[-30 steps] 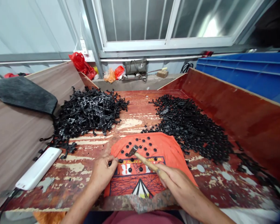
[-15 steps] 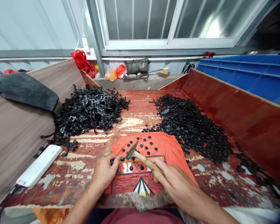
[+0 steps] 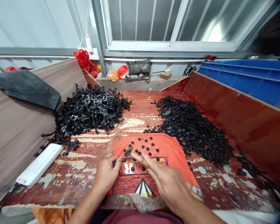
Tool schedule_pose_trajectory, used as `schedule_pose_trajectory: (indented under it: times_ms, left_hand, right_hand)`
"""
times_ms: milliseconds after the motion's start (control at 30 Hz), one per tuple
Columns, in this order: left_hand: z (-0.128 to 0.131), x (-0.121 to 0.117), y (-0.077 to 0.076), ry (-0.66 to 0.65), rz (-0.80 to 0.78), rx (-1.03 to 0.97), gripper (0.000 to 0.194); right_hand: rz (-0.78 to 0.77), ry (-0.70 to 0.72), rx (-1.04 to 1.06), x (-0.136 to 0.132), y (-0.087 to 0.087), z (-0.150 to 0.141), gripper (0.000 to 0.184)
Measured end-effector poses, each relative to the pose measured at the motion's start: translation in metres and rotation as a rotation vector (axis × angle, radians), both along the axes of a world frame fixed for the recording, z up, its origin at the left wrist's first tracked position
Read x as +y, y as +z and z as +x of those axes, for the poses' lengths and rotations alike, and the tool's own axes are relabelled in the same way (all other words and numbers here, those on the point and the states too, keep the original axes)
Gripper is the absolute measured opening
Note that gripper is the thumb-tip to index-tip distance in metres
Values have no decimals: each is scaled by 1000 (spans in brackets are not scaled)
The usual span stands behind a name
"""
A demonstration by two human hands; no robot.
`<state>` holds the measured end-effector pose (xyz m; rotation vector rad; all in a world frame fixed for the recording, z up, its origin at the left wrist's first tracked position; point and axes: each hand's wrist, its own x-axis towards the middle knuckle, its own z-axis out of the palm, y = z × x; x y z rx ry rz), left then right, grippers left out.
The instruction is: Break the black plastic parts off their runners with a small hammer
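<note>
My left hand (image 3: 107,171) rests at the left edge of an orange printed cloth (image 3: 177,169). Its thumb and index finger pinch a small black part, mostly hidden by the fingertips. Just right of them, a black round piece (image 3: 123,160) lies on the cloth. My right hand (image 3: 171,183) is closed around the wooden handle of a hammer (image 3: 128,151), palm down with the fingers along the handle. The dark green hammer head hovers or rests near the left fingertips; contact cannot be made out. Several black round pieces (image 3: 146,141) are scattered over the cloth.
Heaps of small black parts lie on the left (image 3: 91,109) and right (image 3: 193,130) of the worn red table (image 3: 140,105). A white power strip (image 3: 39,165) sits at left. Wooden side boards (image 3: 242,115) flank the table, with a blue crate (image 3: 247,77) beyond the right one.
The hammer head has dropped and tilted toward the left fingers. My right hand has turned more palm-down. The left hand keeps its pinch, and the view has shifted slightly.
</note>
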<state>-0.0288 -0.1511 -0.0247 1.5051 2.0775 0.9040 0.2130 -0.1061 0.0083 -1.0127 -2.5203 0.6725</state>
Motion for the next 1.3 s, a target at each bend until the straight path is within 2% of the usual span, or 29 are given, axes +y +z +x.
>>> schedule_pose_trajectory:
  times_ms: [67,167,233,300,367,467,533,600,700,800,933,1133,1300]
  left_hand:
    - [1,0,-2,10,12,-14,38]
    - [-1,0,-2,9,4,-32,37]
    - [-4,1,4,-2,-40,-131,38]
    - [-10,1,16,38,-110,-360,37]
    - [-18,2,35,83,-182,-672,36]
    - [-29,5,63,-23,-229,-1034,27]
    - [-33,8,77,-112,-243,-1127,34]
    - [-33,14,82,-117,-252,-1130,41]
    - [-28,26,76,-7,-187,-1058,41]
    - [-24,39,60,112,-101,-971,38]
    - [-22,52,44,183,-95,-938,36]
    - [-21,53,42,85,-152,-988,39]
    - [-24,58,35,114,-152,-906,46]
  right_hand:
    - [1,-10,2,-1,-2,-2,58]
    - [-43,10,-104,0,-3,-7,57]
    - [-72,13,-97,2,0,-9,57]
    - [-107,-16,11,7,8,-7,58]
    - [-157,-77,128,13,18,-1,58]
    - [-205,-194,186,20,26,14,52]
    - [-254,-211,194,21,23,24,50]
    - [-318,-195,193,18,18,32,48]
    - [-389,-171,204,12,12,38,47]
    - [-442,-156,255,8,13,39,47]
    - [-473,-173,298,7,14,35,47]
    - [-473,-175,308,6,6,34,46]
    - [-411,-227,234,6,2,36,46]
